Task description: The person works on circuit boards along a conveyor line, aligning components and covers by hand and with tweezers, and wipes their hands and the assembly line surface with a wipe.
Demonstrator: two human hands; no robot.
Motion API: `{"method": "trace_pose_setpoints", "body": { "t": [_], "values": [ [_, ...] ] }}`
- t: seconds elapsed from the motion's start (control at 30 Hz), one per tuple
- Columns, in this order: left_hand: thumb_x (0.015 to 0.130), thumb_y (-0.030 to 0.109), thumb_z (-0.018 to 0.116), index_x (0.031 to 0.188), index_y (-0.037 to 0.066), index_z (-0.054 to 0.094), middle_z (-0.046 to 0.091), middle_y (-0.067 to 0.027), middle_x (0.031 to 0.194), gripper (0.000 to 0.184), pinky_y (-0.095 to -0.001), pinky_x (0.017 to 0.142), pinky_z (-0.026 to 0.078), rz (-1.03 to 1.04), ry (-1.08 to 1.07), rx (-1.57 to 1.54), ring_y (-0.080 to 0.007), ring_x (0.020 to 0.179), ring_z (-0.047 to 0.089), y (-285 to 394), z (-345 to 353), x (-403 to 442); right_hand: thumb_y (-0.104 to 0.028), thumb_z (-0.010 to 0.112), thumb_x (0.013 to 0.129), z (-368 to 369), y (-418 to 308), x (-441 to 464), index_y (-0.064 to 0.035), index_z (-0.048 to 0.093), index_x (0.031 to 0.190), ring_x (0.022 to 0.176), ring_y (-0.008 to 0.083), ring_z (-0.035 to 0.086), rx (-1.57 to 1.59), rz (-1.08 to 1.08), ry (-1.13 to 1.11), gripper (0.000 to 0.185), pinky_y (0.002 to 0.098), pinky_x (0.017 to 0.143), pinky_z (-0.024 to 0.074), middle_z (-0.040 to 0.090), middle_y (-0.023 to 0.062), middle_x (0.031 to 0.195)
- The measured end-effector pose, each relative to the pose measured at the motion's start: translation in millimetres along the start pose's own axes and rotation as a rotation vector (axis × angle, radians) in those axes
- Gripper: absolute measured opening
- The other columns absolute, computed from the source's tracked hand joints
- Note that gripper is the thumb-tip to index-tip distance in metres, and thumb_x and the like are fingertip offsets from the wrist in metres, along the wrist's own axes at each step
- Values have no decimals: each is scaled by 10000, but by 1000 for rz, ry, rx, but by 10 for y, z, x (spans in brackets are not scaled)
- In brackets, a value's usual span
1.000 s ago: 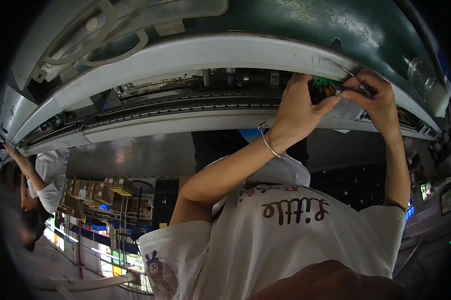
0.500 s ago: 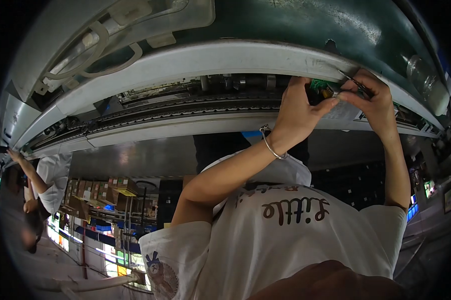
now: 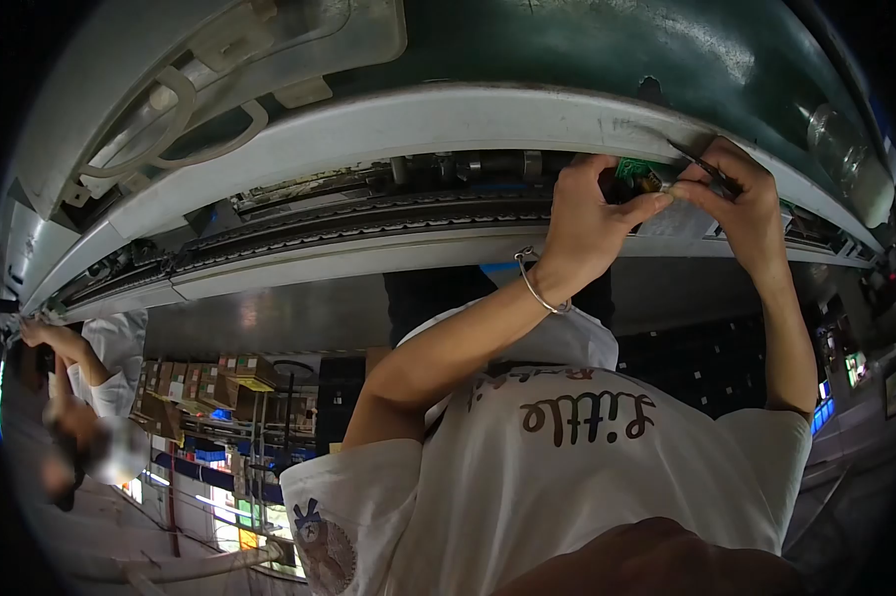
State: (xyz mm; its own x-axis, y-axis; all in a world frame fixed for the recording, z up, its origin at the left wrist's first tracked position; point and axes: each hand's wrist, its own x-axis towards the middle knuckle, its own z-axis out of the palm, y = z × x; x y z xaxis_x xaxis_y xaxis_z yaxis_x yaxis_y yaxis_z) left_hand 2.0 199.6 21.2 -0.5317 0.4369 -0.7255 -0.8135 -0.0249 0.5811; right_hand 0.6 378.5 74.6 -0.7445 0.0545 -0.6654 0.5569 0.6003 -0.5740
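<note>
My left hand (image 3: pixel 589 214), with a metal bracelet at its wrist, grips a small green circuit board (image 3: pixel 632 169) at its edge. Beside it, my right hand (image 3: pixel 738 194) is closed around dark tweezers (image 3: pixel 701 162) that point up and left. The right thumb and index finger meet the left thumb at a small brownish part (image 3: pixel 650 185) on the board. Fingers partly cover this part, so its details cannot be made out. Both hands are over the conveyor channel, close to its pale rail.
A conveyor chain (image 3: pixel 368 214) runs left along the channel, beyond which lies a green surface (image 3: pixel 527 45). Clear plastic (image 3: pixel 837 144) rests at far right. A co-worker's arm (image 3: pixel 66 341) reaches the line at far left. Boxes (image 3: pixel 205 382) stand on shelving behind.
The view has shifted slightly. Both hands keep nearly the same hold, with small finger movements. The co-worker at far left has shifted, with the arm now lower in view.
</note>
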Motion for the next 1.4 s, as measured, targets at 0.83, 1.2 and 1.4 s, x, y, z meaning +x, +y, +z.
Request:
{"method": "trace_pose_setpoints", "body": {
  "t": [0.83, 1.2, 1.4],
  "values": [
    [732, 51, 749, 985, -50, 579, 650, -68, 850, 321, -237, 752, 499, -163, -166, 115, -115, 795, 628, 144, 54, 54, -54, 780, 622, -379, 184, -167, -23, 594, 818, 552, 68, 401, -292, 51, 135, 272, 240, 510, 358, 445, -1, 608],
    [744, 34, 733, 1026, -35, 563, 633, -69, 915, 336, -242, 790, 497, -196, -160, 12, -115, 857, 616, 163, 97, 58, -124, 815, 568, -442, 353, -174, 2, 597, 844, 590, 120, 505, -301, 9, 150, 373, 275, 566, 426, 620, 28, 770],
    [746, 23, 727, 1028, -34, 564, 633, -71, 922, 330, -241, 790, 497, -242, -151, -32, -116, 843, 618, 156, 105, 62, -174, 821, 550, -484, 377, -171, -13, 630, 934, 665, 176, 611, -342, 92, 74, 458, 307, 641, 491, 658, 57, 816]
  ]
}}
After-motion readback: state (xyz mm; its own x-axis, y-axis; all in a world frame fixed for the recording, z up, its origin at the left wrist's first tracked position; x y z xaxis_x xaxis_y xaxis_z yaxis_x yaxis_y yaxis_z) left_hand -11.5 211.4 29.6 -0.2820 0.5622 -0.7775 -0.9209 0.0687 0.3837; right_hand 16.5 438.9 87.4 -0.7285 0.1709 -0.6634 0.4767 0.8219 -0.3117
